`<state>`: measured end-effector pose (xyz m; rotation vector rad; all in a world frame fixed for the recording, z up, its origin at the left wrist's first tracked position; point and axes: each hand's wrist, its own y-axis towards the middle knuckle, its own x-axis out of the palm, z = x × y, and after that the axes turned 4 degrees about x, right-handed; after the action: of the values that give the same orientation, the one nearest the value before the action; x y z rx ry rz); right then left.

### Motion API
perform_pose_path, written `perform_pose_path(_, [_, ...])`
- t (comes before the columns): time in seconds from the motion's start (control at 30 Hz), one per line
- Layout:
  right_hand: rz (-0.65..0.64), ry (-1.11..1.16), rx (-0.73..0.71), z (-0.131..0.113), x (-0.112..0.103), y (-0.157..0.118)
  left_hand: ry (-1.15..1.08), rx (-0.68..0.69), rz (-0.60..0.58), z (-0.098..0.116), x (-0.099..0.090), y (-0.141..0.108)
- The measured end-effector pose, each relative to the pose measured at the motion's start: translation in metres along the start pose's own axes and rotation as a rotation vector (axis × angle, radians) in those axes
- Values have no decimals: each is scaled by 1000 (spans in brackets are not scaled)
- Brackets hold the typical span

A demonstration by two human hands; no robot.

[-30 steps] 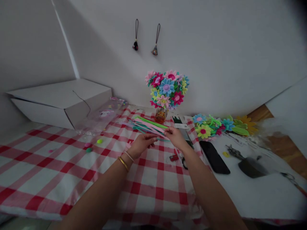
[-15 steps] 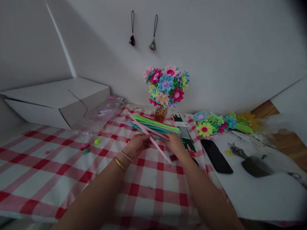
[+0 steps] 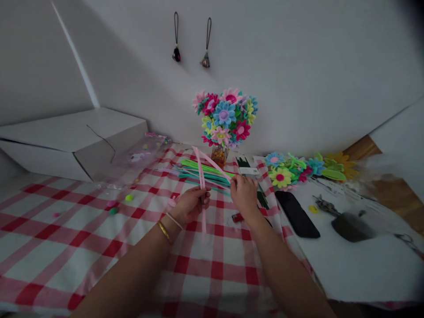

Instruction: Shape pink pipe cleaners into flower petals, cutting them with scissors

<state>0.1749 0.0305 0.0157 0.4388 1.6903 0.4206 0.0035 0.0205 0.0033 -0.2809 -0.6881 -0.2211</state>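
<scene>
Pink fuzzy stems [image 3: 200, 170] stand nearly upright in my left hand [image 3: 194, 203], its fingers closed round them at mid-length. One pink strip slants from their top down to my right hand [image 3: 244, 192], which pinches its end. Behind both hands, a bundle of green and teal stems [image 3: 208, 170] lies on the red and white checked cloth [image 3: 185, 265]. A glass vase [image 3: 219, 155] with colourful fuzzy flowers [image 3: 225, 115] rises behind the bundle.
At the left are a white box [image 3: 76, 137], a clear plastic bag [image 3: 132, 159] and small pompoms [image 3: 129, 197]. To the right lie a black phone [image 3: 297, 214], loose flowers [image 3: 280, 176], keys [image 3: 326, 205] and a dark green object [image 3: 353, 227]. A red item [image 3: 237, 217] sits near my right wrist.
The pink stems in my left hand have turned from a slant to nearly upright. My right hand has raised the pink strip's far part, and the view has shifted slightly.
</scene>
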Motion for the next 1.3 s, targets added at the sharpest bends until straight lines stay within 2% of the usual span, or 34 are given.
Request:
perform_pose_path(0.07, [-6, 14, -23, -3, -5, -2, -6, -7, 4, -2, -1, 1])
perform_pose_path(0.27, [-174, 78, -110, -14, -9, -11, -26, -68, -41, -9, -3, 4])
perform_pose_path(0.4, [-236, 150, -213, -25, -14, -24, -33, -34, -27, -14, -2, 5])
perform_pose_path(0.5, [-355, 285, -297, -30, -18, -30, -19, 12, 6, -15, -1, 6])
perform_pose_path(0.6, [-413, 361, -237, -26, -18, -30, -17, 42, 31, -12, 0, 4])
perform_pose_path(0.73, [-412, 237, -84, -15, -11, -26, -41, 59, 59, -4, 2, 0])
perform_pose_path(0.93, [-486, 50, -124, -11, 6, -24, -30, 182, 53, 10, 1, -2])
perform_pose_path(1.0, [-423, 33, -89, -7, 8, -19, -18, 184, 23, 13, 1, -3])
perform_pose_path(1.07, [-273, 45, -21, -2, 7, -12, 3, 124, 2, 14, 1, -5])
perform_pose_path(1.13, [-116, 161, -1, 5, 4, -7, 41, 22, -18, 12, 2, -7])
perform_pose_path(1.23, [7, 431, -92, 8, -2, -7, 106, -110, -73, 5, 5, -10])
perform_pose_path(1.3, [67, 493, -181, 6, -6, -11, 143, -153, -111, 1, 8, -12])
